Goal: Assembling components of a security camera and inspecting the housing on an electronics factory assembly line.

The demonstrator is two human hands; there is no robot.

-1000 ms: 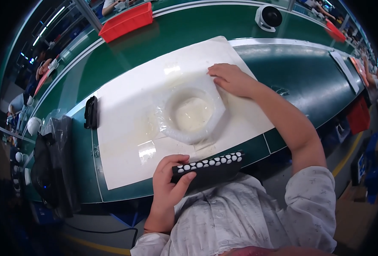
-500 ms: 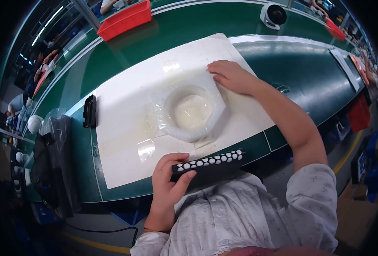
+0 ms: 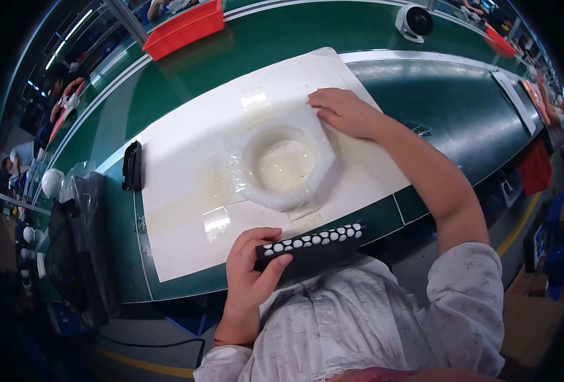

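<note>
My left hand (image 3: pixel 251 270) is closed on the left end of a flat black piece (image 3: pixel 323 256), whose upper side is lined with white round dots. The fingers lie behind it and the thumb in front, close to my shirt at the table's near edge. My right hand (image 3: pixel 344 111) rests low with fingers stretched out, beside the far right edge of a white many-sided foam ring (image 3: pixel 323 172). Whether its fingertips touch the ring I cannot tell. Under the ring lies a large white sheet (image 3: pixel 180 197) with shiny strips of clear tape, also visible through the round hole.
A black holder-like object (image 3: pixel 132 165) sits by the sheet's left edge. On the green table (image 3: pixel 435 102), a red bin (image 3: pixel 183 30) and a white-and-black round device (image 3: pixel 414 23) stand at the back. A dark bag (image 3: pixel 71 248) hangs at left. Other people work beyond.
</note>
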